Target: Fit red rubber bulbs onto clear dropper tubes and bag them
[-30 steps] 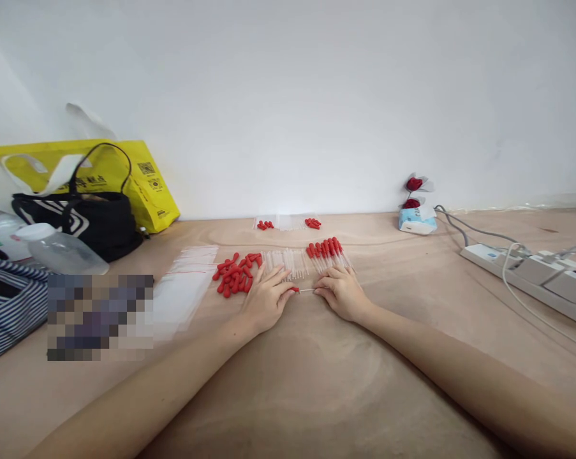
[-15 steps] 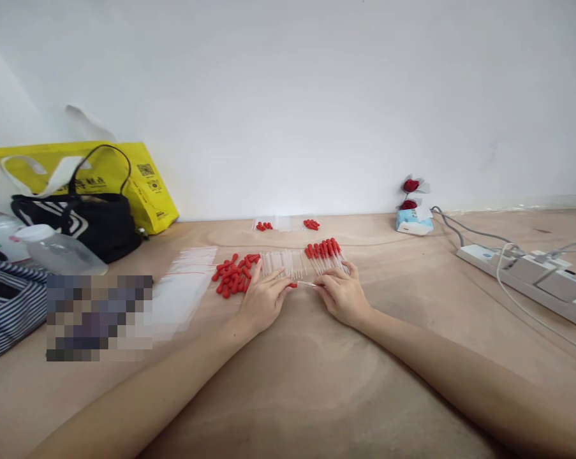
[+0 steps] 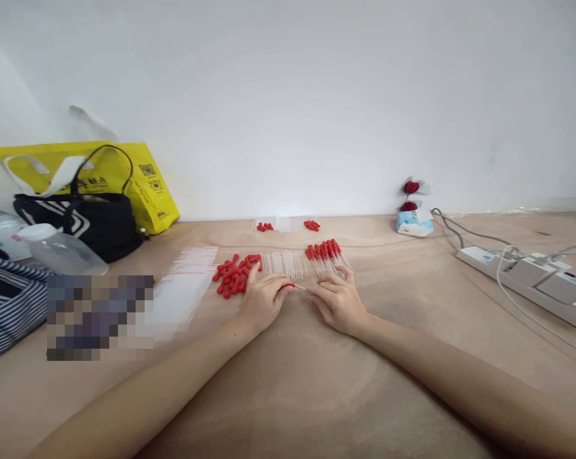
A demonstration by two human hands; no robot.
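Wall [image 3: 288, 102], white and plain, rises behind a wood-grain bench [image 3: 278, 395] that carries everything. At its left end a yellow shopping bag [image 3: 156, 191] stands upright behind a black handbag [image 3: 108, 220], with a striped fabric bag [image 3: 10, 306] nearer the camera. A white power strip [image 3: 479, 256] with plugged-in adapters lies at the right. Flat zip bags [image 3: 182, 290] lie to the right of a pixelated patch, and a translucent bottle [image 3: 67, 250] leans on its side by the handbag. Near the middle, the left hand [image 3: 263, 303] clamps a red bulb [image 3: 291, 285] between its fingers; the right hand [image 3: 339, 303] has its fingers together on the far end of the thin clear tube [image 3: 300, 289] that runs out of that bulb, so the piece bridges both hands just above the bench. A blue tissue pack [image 3: 414, 224] sits by the wall beneath two dark red flowers [image 3: 411, 187]. Loose red bulbs [image 3: 231, 275] are heaped beside the left hand, bare clear tubes [image 3: 284, 262] lie in a row beyond both hands, and red-capped tubes [image 3: 323, 250] lie side by side just beyond the right hand. Smallest are two little red clusters [image 3: 311, 225] in clear packets near the wall.
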